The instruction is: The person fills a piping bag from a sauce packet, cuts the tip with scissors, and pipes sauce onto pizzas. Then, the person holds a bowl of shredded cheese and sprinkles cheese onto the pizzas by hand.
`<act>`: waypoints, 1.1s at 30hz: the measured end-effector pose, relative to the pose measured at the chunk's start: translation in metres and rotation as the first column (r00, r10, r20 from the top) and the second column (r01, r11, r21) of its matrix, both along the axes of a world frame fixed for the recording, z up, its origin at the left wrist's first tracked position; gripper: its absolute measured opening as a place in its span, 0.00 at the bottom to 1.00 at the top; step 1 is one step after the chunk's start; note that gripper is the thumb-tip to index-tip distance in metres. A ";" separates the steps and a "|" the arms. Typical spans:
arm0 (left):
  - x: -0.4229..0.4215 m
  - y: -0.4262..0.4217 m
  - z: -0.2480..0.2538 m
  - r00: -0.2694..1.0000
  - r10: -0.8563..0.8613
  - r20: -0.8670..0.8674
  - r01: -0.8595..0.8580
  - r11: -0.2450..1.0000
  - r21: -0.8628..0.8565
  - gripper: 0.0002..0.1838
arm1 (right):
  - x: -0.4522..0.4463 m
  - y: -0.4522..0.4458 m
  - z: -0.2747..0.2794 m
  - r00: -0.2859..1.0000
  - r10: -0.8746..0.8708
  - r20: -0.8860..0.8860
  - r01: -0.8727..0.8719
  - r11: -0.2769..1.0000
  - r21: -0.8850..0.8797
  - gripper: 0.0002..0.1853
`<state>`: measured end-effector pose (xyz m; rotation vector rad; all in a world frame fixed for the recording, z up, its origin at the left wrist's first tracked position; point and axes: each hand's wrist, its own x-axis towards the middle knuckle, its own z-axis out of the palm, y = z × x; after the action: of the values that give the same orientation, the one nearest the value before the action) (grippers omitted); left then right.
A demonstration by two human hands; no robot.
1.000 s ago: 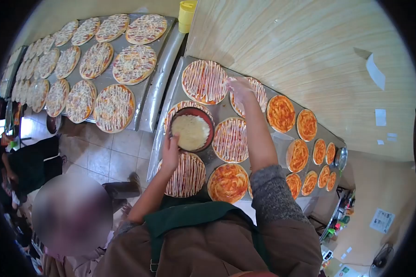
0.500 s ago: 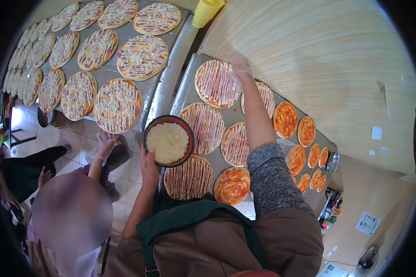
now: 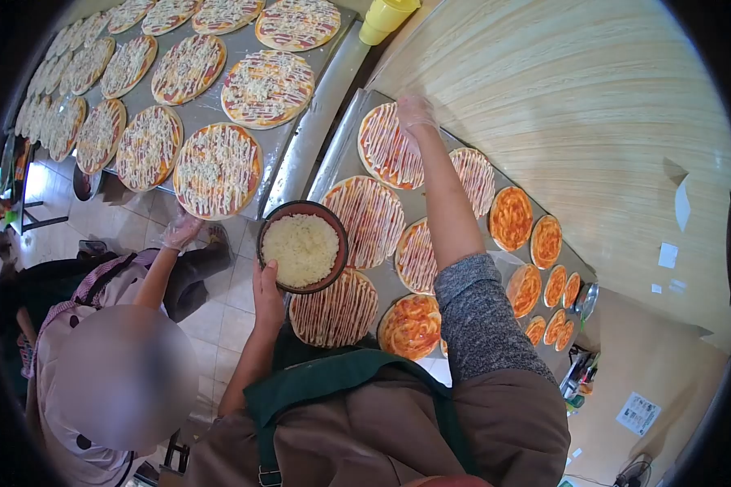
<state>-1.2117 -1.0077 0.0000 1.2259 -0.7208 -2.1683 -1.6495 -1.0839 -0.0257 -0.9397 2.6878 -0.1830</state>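
Note:
My left hand grips the near rim of a dark round bowl with a reddish inside, filled with white grated cheese. The bowl is beside a pizza striped with white sauce. My right hand, in a clear glove, is over the right edge of the far striped pizza; its fingers look bunched, but what they hold is too small to make out. More striped pizzas and several with only red sauce lie on the metal table.
Several cheese-topped pizzas cover another metal table at the upper left. A yellow cup stands by the wooden wall. At the left, a co-worker's gloved hand is near that table's edge.
The bowl and my left hand have moved left, off a striped pizza. My right hand has shifted from the gap between two pizzas to the far one. The co-worker has come closer to the other table.

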 end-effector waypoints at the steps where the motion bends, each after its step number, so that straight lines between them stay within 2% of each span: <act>1: 0.001 0.001 -0.002 1.000 0.000 0.001 0.000 1.000 0.011 0.25 | 0.007 0.001 0.005 0.999 0.005 0.043 -0.004 1.000 -0.014 0.12; 2: 0.002 0.002 -0.001 1.000 0.003 0.005 -0.003 1.000 0.005 0.25 | 0.014 0.002 0.010 0.996 0.009 0.084 -0.007 1.000 -0.027 0.11; 5: 0.003 0.004 0.004 1.000 0.004 0.009 -0.004 1.000 -0.006 0.25 | 0.029 0.000 0.018 1.000 0.017 0.004 -0.017 0.999 -0.040 0.12; 8: 0.007 0.006 0.001 0.999 0.006 0.035 -0.005 1.000 -0.022 0.24 | 0.022 -0.002 0.003 0.963 0.267 -0.040 -0.257 0.951 0.170 0.12; 11: 0.008 0.009 -0.002 0.996 0.016 0.086 -0.010 0.998 -0.067 0.25 | 0.042 0.001 0.018 0.989 -0.037 0.142 0.049 0.995 -0.081 0.11; 13: 0.010 0.009 -0.004 0.998 0.004 0.062 0.002 0.996 -0.090 0.25 | 0.041 0.005 0.007 0.994 0.049 0.095 -0.041 0.996 -0.084 0.10; 15: 0.009 0.010 -0.002 0.997 0.004 0.078 0.002 0.997 -0.075 0.24 | 0.042 0.008 0.002 0.991 0.058 0.119 -0.044 0.993 -0.112 0.10; 17: 0.008 0.010 0.001 0.997 0.002 0.078 0.004 0.997 -0.077 0.24 | 0.055 0.010 0.021 0.977 -0.008 0.214 0.043 0.986 -0.163 0.10; 20: 0.007 0.012 0.005 0.997 -0.008 0.073 0.014 0.996 -0.084 0.24 | 0.062 0.014 0.024 0.994 0.030 0.107 -0.016 0.992 -0.124 0.10; 22: 0.005 0.013 0.009 0.995 -0.015 0.096 0.021 0.998 -0.056 0.24 | 0.061 0.022 0.011 0.971 0.235 -0.043 -0.237 0.970 -0.048 0.10; 24: 0.009 0.013 0.001 0.998 -0.052 0.025 0.053 0.997 -0.056 0.24 | 0.063 0.028 0.005 0.951 0.291 -0.103 -0.299 0.951 -0.079 0.11; 26: 0.012 0.015 -0.008 0.998 -0.070 -0.010 0.069 0.996 -0.052 0.25 | 0.072 0.035 0.004 0.978 0.197 -0.074 -0.210 0.948 -0.239 0.11; 29: 0.010 0.018 -0.012 0.999 -0.054 0.000 0.054 0.998 -0.045 0.24 | 0.077 0.038 0.003 0.991 0.127 -0.033 -0.131 0.961 -0.245 0.11; 30: 0.008 0.020 -0.009 0.999 -0.039 0.013 0.039 0.998 -0.039 0.23 | 0.077 0.045 -0.001 0.945 0.279 -0.168 -0.301 0.945 -0.125 0.09; 33: 0.002 0.022 -0.001 0.998 -0.034 0.050 0.036 0.998 -0.044 0.24 | 0.081 0.057 -0.011 0.965 0.232 -0.119 -0.260 0.902 -0.345 0.07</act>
<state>-1.2097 -0.9854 -0.0007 1.2559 -0.8127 -2.1445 -1.5680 -1.0271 -0.0368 -1.4091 2.6161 -0.6110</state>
